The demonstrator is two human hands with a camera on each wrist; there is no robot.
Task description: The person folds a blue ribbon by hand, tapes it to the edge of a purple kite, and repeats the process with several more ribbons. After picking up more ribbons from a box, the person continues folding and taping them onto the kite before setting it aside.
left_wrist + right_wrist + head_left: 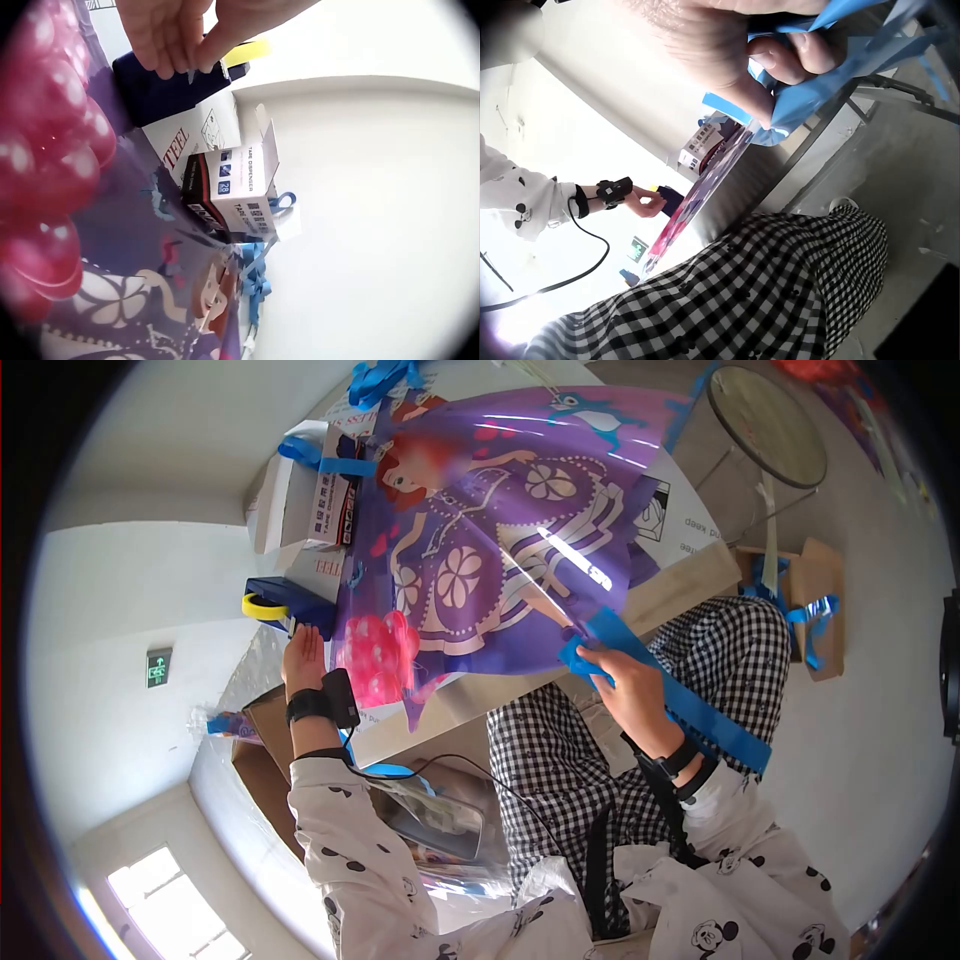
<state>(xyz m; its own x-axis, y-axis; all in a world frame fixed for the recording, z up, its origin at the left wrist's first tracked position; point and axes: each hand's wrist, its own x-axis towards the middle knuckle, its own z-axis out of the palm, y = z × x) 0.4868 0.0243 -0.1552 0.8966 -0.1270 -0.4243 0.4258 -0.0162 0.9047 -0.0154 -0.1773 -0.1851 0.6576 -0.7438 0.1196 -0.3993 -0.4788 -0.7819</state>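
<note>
Lying over the table (690,588), purple sheet (480,550) fills upper centre; right hand (640,695) pinches blue ribbon (577,658) at its lower edge. Left hand (303,660), fingertips together, meets tape dispenser (305,603); its hold I cannot tell. Floor (868,525) opens at right.

Two hands are showing, one left hand (304,660) and one right hand (635,698). One worktop (690,585) is carrying one purple printed sheet (560,545), one tape dispenser (310,600), one yellow tape roll (262,607) and one labelled box (328,510). One round stool (768,425) is standing far right; one green sign (158,667) is hanging left. Blue ribbon (700,710) is appearing in several pieces, though overlaps are probably hiding the exact number.
</note>
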